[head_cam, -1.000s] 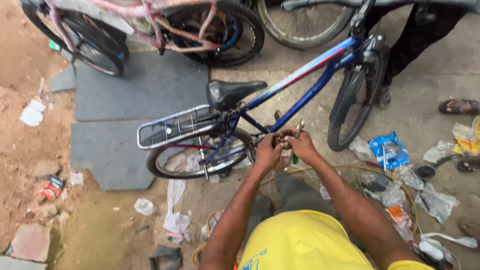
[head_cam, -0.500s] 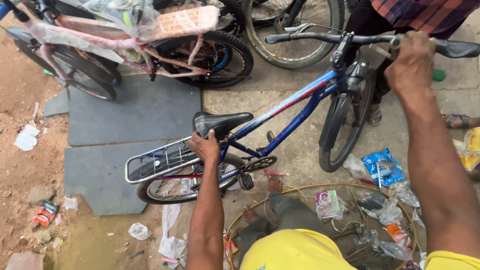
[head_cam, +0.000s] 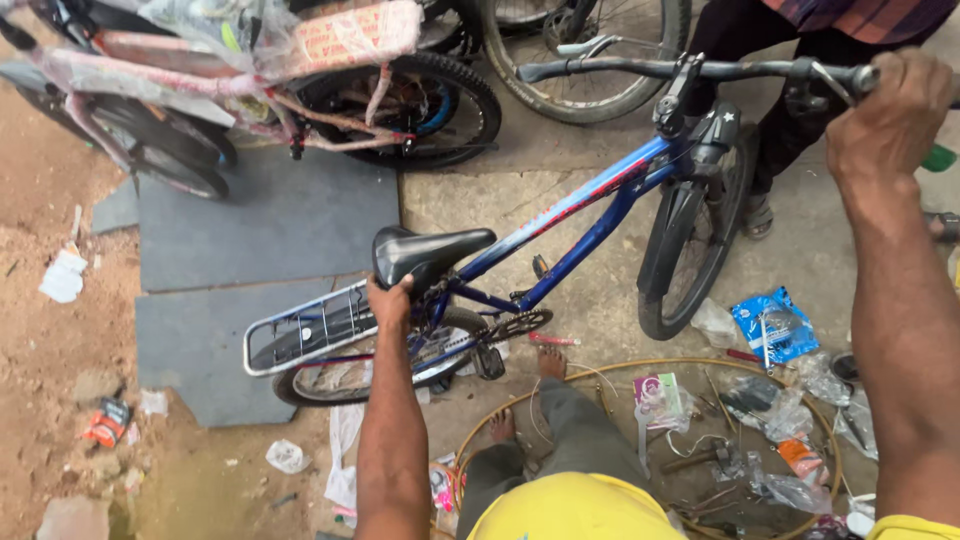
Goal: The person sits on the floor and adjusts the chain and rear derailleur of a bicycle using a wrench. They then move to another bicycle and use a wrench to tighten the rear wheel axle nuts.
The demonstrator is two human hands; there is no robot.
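A: Obs., head view. Blue bicycle [head_cam: 590,205] upright on concrete, front wheel [head_cam: 690,250] turned toward the standing person at top right. Left hand [head_cam: 390,302] closed on the rear underside of the black saddle [head_cam: 428,252], fingers curled under, just above the silver rear rack [head_cam: 305,335]. Right hand [head_cam: 890,115] wrapped shut on the right end of the handlebar [head_cam: 680,70], brake lever just beside it.

B: Stand down?

A: Can't tell; none visible. Bike seems carried by the two grips only. Rear wheel [head_cam: 370,365] touches ground near the grey mats [head_cam: 260,230].

B: Risks?

A: 1) Front wheel swings if the bar grip slackens, frame tips toward the pink wrapped bicycle [head_cam: 250,60] behind. 2) Person's bare foot [head_cam: 551,362] sits just beside pedal and chainring [head_cam: 520,325]; a rolling bike or turning crank could strike toes. 3) Bare wheel rim [head_cam: 640,368] lies on the ground around the legs, w/ hammer [head_cam: 690,460], small tools and plastic packets [head_cam: 772,325] scattered inside it: trip hazard, esp. stepping sideways w/ both hands occupied.

B: Worst one?

A: Judgement: no. 2. Foot closest to moving parts, no shoe.
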